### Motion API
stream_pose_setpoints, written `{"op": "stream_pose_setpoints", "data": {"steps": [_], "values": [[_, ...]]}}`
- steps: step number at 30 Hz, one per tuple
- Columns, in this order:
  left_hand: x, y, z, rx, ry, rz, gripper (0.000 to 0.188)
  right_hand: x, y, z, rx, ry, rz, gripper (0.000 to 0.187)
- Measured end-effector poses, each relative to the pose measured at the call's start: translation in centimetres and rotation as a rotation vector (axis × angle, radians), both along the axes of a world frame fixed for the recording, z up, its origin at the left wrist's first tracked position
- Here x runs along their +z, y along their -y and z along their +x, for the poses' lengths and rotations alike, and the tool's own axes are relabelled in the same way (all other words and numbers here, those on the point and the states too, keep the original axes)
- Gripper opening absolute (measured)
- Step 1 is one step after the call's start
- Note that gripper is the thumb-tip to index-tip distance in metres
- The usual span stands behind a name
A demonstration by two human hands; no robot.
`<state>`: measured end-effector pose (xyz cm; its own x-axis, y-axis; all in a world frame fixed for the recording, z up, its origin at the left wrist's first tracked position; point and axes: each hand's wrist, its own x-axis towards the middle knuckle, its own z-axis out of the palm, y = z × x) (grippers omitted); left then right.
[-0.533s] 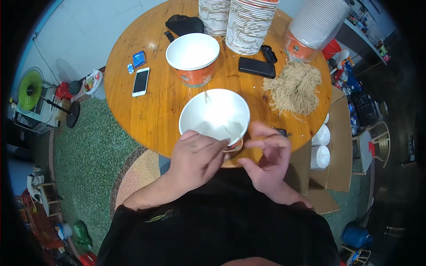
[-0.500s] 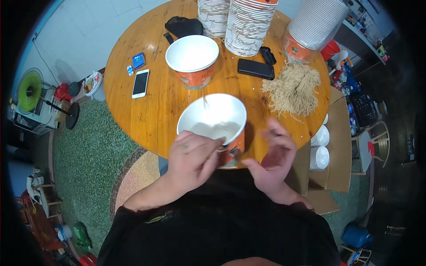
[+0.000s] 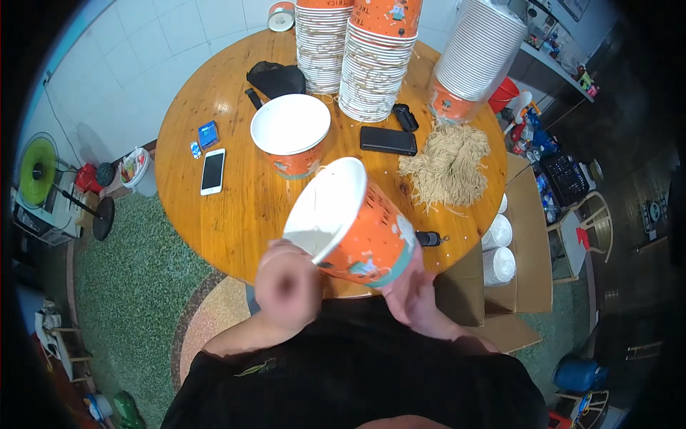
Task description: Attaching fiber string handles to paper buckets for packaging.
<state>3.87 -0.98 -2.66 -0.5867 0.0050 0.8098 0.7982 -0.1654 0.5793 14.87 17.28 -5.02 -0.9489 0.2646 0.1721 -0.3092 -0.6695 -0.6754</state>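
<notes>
An orange paper bucket (image 3: 368, 236) with a white inside and a green base band is tilted over the table's near edge, its mouth toward the left. My right hand (image 3: 409, 294) grips it low, around the base. At the near side of the rim is my left hand (image 3: 286, 286), fingers curled and smeared by motion; whatever they pinch is hidden. A thin strand shows faintly inside the bucket. Just beyond stands another orange bucket (image 3: 291, 159), upright, mouth up. To the right lies a loose heap of tan twine (image 3: 449, 168).
On the round wooden table (image 3: 214, 232) lie a white phone (image 3: 213, 171), a blue packet (image 3: 208, 134), a black wallet (image 3: 388, 141) and a black key fob (image 3: 429, 239). Tall bucket stacks (image 3: 377, 71) stand at the back. An open carton (image 3: 532, 250) with white rolls sits right of the table.
The bucket has been lifted and tipped, its mouth turning left. My right hand, apart from it before, now holds its base. My left hand stays by the rim. The view has shifted.
</notes>
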Motion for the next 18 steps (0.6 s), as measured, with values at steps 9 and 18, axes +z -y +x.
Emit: {"op": "stream_pose_setpoints", "data": {"steps": [9,18], "values": [[-0.2,0.7,0.4,-0.367,0.137,-0.045,0.006,-0.9,-1.3,0.0,0.027,0.191,0.069,0.099],[-2.5,1.2,-1.5,-0.606,1.102,0.26,0.021,0.6,-4.0,-1.6,-0.394,0.057,0.446,0.116]]}}
